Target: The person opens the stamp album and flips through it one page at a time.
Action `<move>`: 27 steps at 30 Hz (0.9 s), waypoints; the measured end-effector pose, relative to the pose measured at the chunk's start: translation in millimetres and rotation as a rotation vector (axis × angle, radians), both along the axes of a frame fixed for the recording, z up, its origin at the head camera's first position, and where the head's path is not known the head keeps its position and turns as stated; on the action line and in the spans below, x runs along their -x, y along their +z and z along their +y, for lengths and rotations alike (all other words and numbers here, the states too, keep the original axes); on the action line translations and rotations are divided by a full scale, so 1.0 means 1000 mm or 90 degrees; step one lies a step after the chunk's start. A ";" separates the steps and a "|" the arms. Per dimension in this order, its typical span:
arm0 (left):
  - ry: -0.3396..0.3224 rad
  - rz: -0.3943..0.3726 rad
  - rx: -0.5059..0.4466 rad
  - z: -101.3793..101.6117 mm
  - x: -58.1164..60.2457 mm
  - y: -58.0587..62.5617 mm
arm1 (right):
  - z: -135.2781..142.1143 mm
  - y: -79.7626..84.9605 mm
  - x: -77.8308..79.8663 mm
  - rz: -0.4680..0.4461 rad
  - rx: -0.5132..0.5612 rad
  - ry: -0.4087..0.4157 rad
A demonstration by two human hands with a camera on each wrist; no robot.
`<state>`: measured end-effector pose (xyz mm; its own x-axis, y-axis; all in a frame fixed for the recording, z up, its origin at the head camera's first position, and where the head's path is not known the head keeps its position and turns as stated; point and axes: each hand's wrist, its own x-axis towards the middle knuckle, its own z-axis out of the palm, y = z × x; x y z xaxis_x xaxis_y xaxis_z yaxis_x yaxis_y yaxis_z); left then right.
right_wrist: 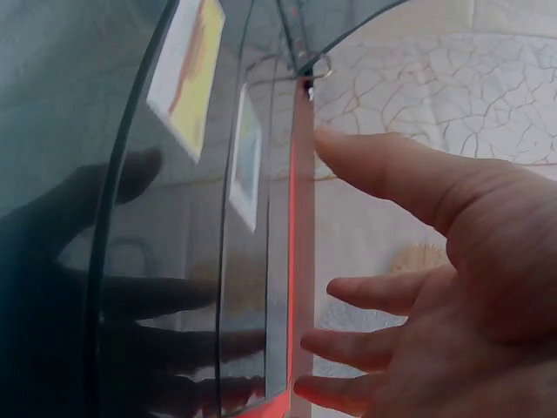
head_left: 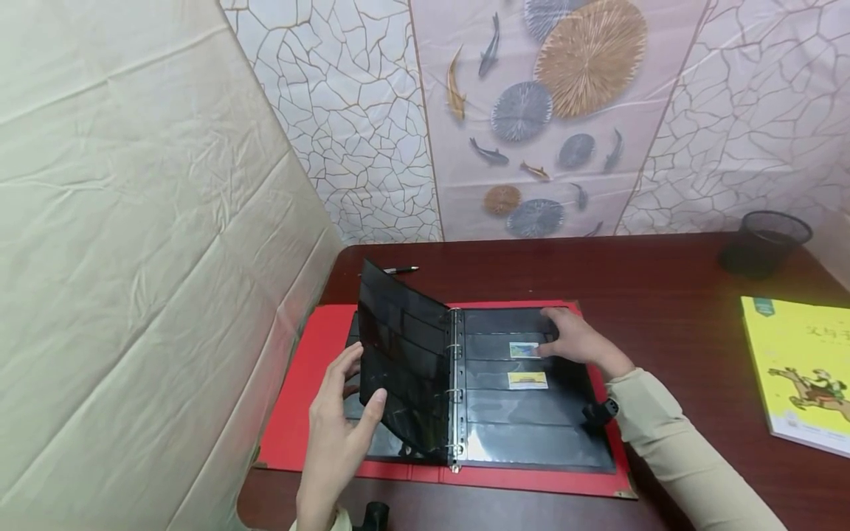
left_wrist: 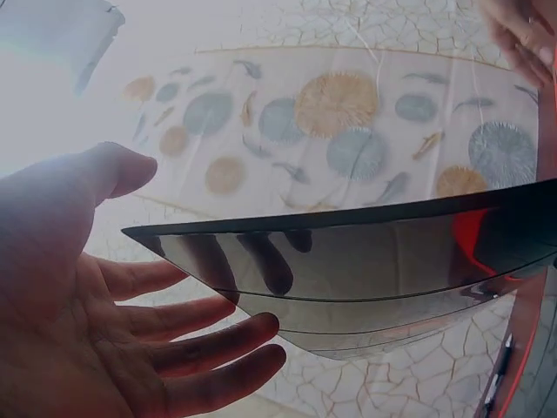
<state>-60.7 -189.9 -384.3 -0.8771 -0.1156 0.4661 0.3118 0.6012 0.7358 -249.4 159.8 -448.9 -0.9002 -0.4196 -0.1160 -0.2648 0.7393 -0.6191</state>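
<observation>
A stamp album with a red cover (head_left: pixel 292 413) lies spread on the desk, its black pages on metal rings (head_left: pixel 454 394). One black pocket page (head_left: pixel 405 361) stands tilted up on the left side. My left hand (head_left: pixel 335 435) is at its free edge, fingers extended and thumb apart; the fingers mirror in the glossy page (left_wrist: pixel 374 261). Over the right-hand page (head_left: pixel 518 413) hovers my right hand (head_left: pixel 576 338), fingers spread, fingertips close to a blue-green stamp (head_left: pixel 523 350). A yellow stamp (head_left: pixel 527 380) sits in the strip below it.
Behind the album lies a pen (head_left: pixel 401 270). A yellow book (head_left: pixel 806 369) is at the desk's right side, with a black mesh basket (head_left: pixel 764 247) farther back. A pale fabric wall (head_left: pixel 166 258) borders the left.
</observation>
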 end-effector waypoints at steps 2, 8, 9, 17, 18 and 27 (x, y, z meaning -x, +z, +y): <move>0.010 -0.006 -0.004 -0.002 -0.001 -0.002 | 0.002 -0.002 0.001 -0.006 -0.025 -0.006; 0.043 -0.024 -0.015 -0.009 -0.003 -0.008 | 0.010 -0.010 0.004 -0.023 -0.044 -0.030; 0.050 -0.028 -0.019 -0.011 -0.003 -0.009 | 0.011 -0.012 0.005 -0.026 -0.049 -0.032; 0.092 -0.061 -0.054 -0.020 -0.004 -0.020 | 0.014 -0.019 0.011 -0.045 -0.095 -0.052; 0.096 -0.067 -0.059 -0.021 -0.004 -0.021 | 0.014 -0.020 0.011 -0.050 -0.094 -0.051; 0.126 -0.081 -0.086 -0.028 -0.002 -0.031 | 0.017 -0.020 0.016 -0.039 -0.103 -0.024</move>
<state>-59.1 -217.7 -415.0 -0.8819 -0.3449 0.3215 0.0970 0.5345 0.8396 -265.2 177.0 -468.6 -0.9043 -0.3566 -0.2346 -0.1999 0.8395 -0.5052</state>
